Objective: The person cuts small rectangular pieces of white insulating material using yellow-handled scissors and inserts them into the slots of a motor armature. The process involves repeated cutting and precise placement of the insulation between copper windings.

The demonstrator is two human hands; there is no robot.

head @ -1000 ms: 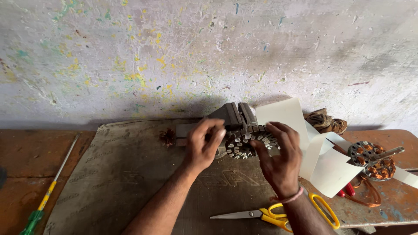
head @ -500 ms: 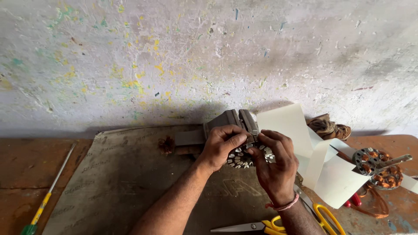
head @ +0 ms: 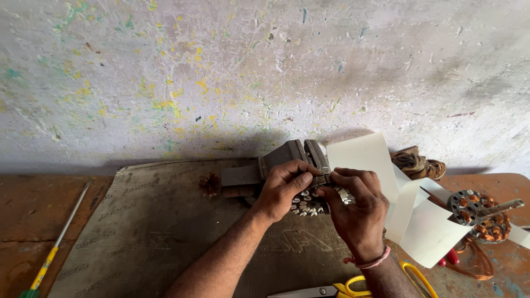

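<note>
Stator core [head: 313,200], a round slotted piece of metal with pale strips poking from its slots, sits at the centre of the frame, held between both hands above a worn grey mat [head: 149,232] spread over the reddish counter [head: 33,215]. Left hand [head: 284,189] wraps its fingers over the core's top and left edge, gripping it; right hand [head: 356,212] closes on the core's right side, thumb and forefinger pinched at the rim where the two hands meet. A pink band circles the right wrist. Just behind the hands, a dark metal vise [head: 287,157] stands against the paint-flecked wall [head: 265,72]. Curling sheets of white paper [head: 419,221] lie to the right of the hands, touching the right hand's far side. Further right, a second core wound with copper wire [head: 475,209] rests on the counter, a metal shaft through it. Yellow-handled scissors [head: 353,288] lie at the lower edge of the frame, near the right forearm. At lower left, well apart from the hands, a yellow-handled screwdriver [head: 58,245] lies on the bare counter.
</note>
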